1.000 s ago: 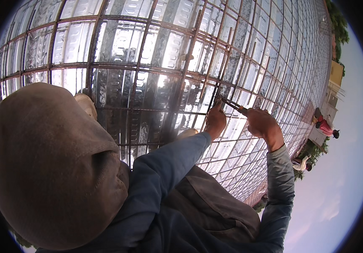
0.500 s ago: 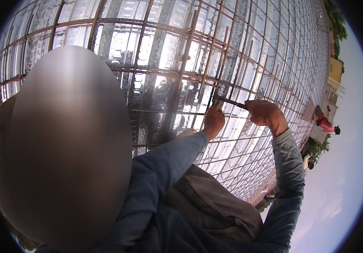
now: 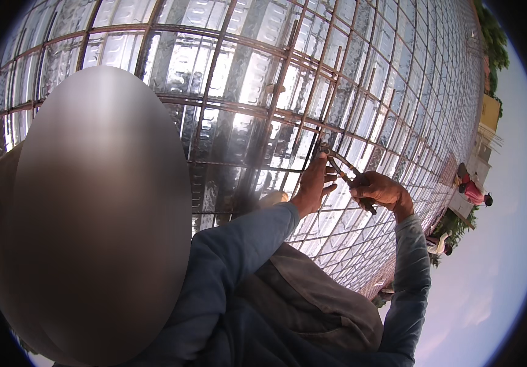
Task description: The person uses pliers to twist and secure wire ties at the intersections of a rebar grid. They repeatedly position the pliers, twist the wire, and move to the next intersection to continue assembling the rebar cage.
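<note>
My right hand (image 3: 383,191) is wrapped round the handles of metal pincers (image 3: 344,166), whose two arms stand apart. The pincers' head meets the rusty rebar mesh (image 3: 279,113) at a crossing of bars. Close beside that head is my left hand (image 3: 313,189), its thumb reaching up to the jaws and its other fingers spread. I cannot make out any wire at the jaws. Shiny ribbed metal sheets (image 3: 248,67) lie under the bars.
My bent leg in dark trousers (image 3: 318,293) is below my hands. A blurred oval (image 3: 104,214) hides much of the left side. Farther off at right are a person in a red top (image 3: 474,192), another in white (image 3: 439,246) and a yellow building (image 3: 491,112).
The pincers' handles have spread apart, and my right hand has moved lower. My left hand's fingers have opened out from a closed grip beside the pincers' head.
</note>
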{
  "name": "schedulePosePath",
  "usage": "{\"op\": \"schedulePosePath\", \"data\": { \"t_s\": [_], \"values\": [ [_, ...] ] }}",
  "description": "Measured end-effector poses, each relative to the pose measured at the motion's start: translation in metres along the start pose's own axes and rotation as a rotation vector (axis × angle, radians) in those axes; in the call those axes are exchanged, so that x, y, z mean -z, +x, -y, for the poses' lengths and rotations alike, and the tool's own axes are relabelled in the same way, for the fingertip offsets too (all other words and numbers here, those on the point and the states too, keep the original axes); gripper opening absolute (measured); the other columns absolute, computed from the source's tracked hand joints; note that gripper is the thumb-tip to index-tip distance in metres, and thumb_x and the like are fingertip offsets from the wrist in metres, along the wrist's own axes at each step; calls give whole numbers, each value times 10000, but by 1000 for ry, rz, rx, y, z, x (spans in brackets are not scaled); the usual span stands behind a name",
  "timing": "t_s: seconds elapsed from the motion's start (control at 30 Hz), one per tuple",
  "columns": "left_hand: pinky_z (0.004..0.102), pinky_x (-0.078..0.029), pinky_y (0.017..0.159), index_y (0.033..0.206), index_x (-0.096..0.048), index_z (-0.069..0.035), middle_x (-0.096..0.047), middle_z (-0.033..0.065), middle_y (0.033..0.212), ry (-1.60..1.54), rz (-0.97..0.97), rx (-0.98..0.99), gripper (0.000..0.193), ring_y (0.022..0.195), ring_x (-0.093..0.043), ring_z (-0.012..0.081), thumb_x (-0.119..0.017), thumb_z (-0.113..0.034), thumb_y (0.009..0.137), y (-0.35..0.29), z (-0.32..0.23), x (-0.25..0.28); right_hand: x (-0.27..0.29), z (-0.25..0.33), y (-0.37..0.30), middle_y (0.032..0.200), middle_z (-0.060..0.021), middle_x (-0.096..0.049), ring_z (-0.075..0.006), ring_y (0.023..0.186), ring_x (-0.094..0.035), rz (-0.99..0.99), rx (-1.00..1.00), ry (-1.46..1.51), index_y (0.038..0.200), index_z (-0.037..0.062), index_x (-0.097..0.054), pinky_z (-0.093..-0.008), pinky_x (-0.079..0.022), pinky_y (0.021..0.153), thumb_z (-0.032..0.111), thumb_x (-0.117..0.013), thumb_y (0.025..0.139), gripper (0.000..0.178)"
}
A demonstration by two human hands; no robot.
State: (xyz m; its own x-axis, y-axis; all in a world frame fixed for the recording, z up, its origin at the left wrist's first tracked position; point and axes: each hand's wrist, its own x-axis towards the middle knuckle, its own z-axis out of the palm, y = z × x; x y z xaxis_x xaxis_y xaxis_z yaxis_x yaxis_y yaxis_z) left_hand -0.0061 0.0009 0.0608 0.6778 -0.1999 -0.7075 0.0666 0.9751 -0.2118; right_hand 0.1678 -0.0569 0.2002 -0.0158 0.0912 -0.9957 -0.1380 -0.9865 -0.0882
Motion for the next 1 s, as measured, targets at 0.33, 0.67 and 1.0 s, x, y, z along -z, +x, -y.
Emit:
{"op": "schedulePosePath", "data": {
  "t_s": [0.33, 0.67, 1.0],
  "values": [
    [427, -579, 831, 1142, -578, -88, -491, -21, 730, -270, 149, 123, 260, 745, -568, 162, -674, -294, 1017, 37, 10, -25, -53, 15, -20, 964, -165, -741, -299, 860, -723, -315, 55, -411, 1260, 43, -656, -415, -565, 805, 361, -856, 817, 581],
    [413, -534, 776, 1021, -570, -113, -549, 1, 864, -302, -16, 134, 405, 785, -569, 166, -789, -436, 912, 6, 12, -47, -42, -40, -4, 690, -77, -618, -167, 568, -604, -217, -46, 86, 884, 8, -663, -327, -487, 507, 211, -814, 873, 253],
    [381, -488, 657, 894, -589, -120, -507, -27, 667, -289, -74, 84, 328, 606, -517, 159, -738, -404, 966, 42, 34, -55, -96, -55, 5, 808, -207, -680, -335, 679, -690, -1184, 272, -954, 957, -14, -610, -451, -545, 609, 79, -651, 899, 117]
  ]
}}
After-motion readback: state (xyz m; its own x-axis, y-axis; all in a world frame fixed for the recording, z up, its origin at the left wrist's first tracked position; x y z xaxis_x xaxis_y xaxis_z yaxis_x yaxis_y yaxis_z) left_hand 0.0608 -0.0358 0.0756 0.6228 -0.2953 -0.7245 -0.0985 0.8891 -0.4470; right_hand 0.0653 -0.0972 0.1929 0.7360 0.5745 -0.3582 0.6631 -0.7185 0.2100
